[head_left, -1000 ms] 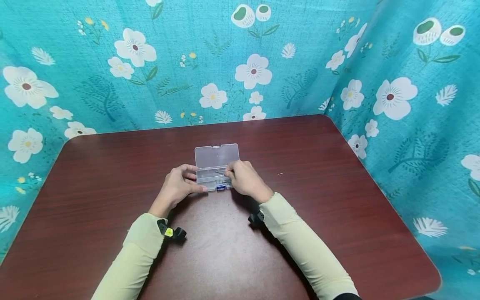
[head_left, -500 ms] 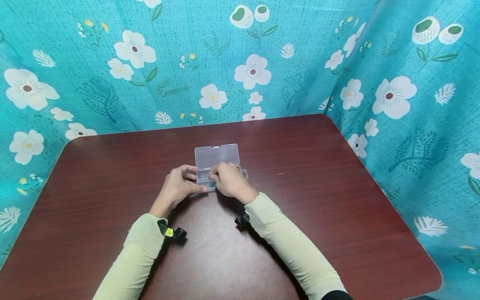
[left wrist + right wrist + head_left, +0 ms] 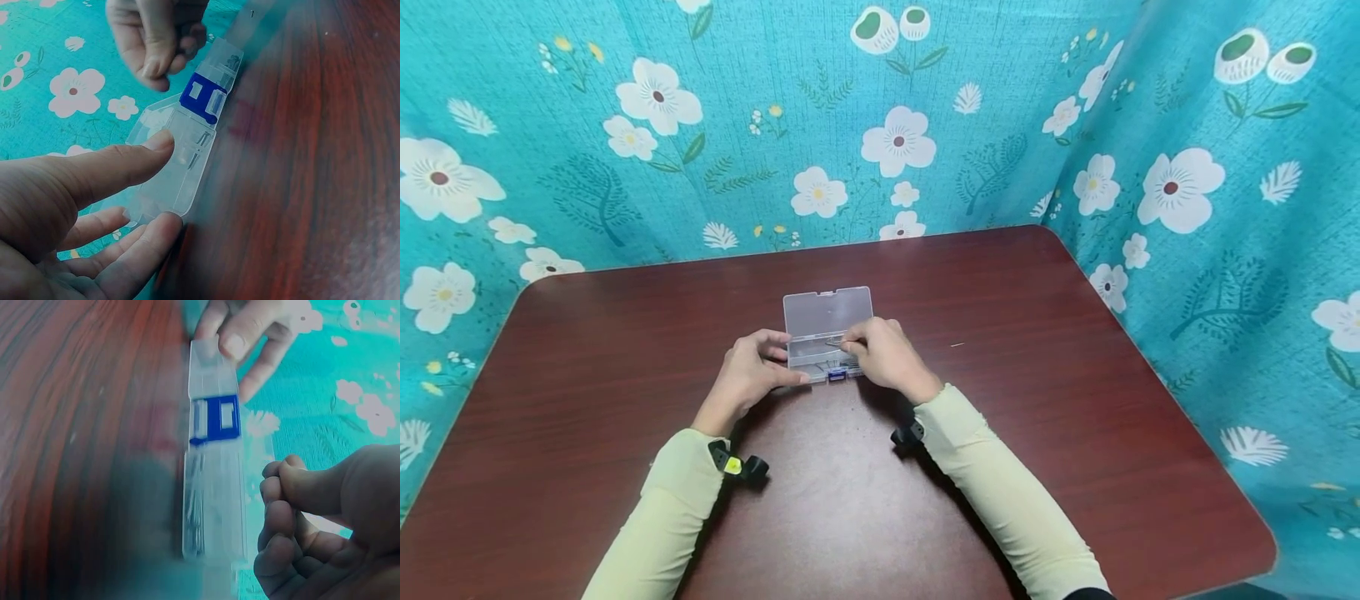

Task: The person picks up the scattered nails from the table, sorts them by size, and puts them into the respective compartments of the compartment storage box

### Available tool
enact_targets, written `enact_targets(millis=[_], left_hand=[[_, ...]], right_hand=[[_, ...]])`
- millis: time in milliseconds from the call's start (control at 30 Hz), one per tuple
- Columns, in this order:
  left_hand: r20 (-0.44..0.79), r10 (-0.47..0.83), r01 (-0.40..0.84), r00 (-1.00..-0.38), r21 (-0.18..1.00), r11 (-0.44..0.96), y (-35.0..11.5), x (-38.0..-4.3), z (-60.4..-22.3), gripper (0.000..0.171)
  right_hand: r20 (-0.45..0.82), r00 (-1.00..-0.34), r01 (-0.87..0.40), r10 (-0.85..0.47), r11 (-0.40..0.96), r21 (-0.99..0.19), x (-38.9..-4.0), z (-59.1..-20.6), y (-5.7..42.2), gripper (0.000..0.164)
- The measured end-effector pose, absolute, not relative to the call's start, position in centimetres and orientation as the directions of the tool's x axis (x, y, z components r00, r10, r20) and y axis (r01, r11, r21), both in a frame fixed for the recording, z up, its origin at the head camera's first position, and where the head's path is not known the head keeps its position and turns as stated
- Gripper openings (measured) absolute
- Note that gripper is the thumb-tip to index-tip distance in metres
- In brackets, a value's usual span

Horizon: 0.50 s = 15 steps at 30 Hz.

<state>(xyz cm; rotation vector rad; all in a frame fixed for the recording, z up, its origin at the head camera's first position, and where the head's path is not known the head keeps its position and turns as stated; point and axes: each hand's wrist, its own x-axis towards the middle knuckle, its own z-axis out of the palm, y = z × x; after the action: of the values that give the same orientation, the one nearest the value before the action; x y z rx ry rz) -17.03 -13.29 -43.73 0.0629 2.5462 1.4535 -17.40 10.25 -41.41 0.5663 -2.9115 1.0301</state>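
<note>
A clear plastic compartment box [image 3: 801, 351] stands on the table with its lid [image 3: 827, 312] raised at the back and a blue latch [image 3: 215, 419] at the front. My left hand [image 3: 747, 375] grips its left end, thumb at the front and fingers round the side. Above the right half, my right hand [image 3: 887, 357] pinches a thin dark metal piece [image 3: 833, 342], like a nail, that points left. Several thin metal nails [image 3: 197, 512] lie in the right front part. A few small ones [image 3: 199, 149] show through the left front wall.
The dark red-brown table [image 3: 1037, 467] extends all round the box. A thin pale sliver [image 3: 957, 345] lies on it to the right. Behind and to the right hangs a turquoise flowered curtain [image 3: 737, 125].
My right hand goes left over the box, then back to the right. The thin metal piece, hidden half a second ago, shows at its fingertips. My left hand keeps its grip.
</note>
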Motion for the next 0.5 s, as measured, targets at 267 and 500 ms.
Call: enact_targets(millis=[267,500], left_hand=[[-0.164,0.141,-0.066,-0.976,0.847,0.528,-13.2,-17.2,-43.6,0.075],[-0.173,0.132,-0.078,-0.976,0.846,0.527,-13.3,-17.1,-43.7,0.076]], right_hand=[[0.103,-0.953,-0.285,-0.285,0.729,-0.622,-17.2,-41.4,13.5,0.015],[0.064,-0.973,-0.215,-0.222,0.765,-0.607,-17.0,-41.5,16.1,0.013]])
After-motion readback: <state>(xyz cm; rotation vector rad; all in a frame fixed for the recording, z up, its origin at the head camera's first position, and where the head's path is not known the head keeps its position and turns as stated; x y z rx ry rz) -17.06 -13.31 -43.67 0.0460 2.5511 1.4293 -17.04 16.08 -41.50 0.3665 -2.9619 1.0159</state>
